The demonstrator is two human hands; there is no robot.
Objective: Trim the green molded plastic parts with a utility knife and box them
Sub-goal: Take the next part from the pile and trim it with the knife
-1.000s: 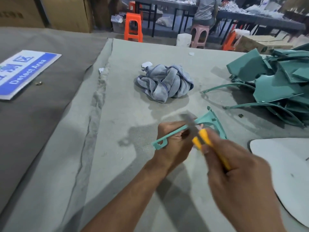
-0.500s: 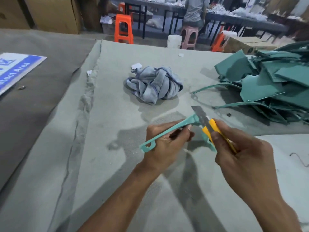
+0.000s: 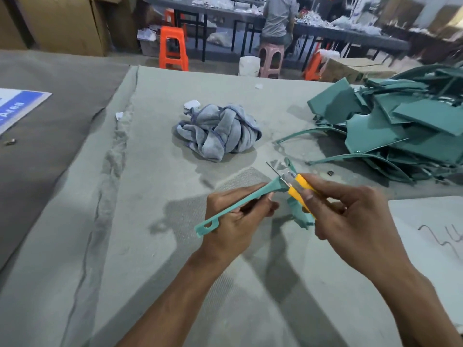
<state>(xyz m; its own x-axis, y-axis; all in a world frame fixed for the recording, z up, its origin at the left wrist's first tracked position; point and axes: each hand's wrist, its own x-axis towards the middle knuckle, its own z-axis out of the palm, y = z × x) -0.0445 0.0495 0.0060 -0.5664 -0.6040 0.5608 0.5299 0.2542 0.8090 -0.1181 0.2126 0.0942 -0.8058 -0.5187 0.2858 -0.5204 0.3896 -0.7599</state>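
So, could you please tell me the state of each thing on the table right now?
Left hand: grips the green part, held off the table.
Right hand: grips the knife.
Green part: held, blade against it.
Knife: blade extended, at the part's edge.
Pile: loose heap, on the table's right.
Cloth: crumpled, lying untouched.

Both hands raised, fingers curled in grips.
The left hand (image 3: 238, 219) and right hand (image 3: 350, 219) are held close together, forearms converging.
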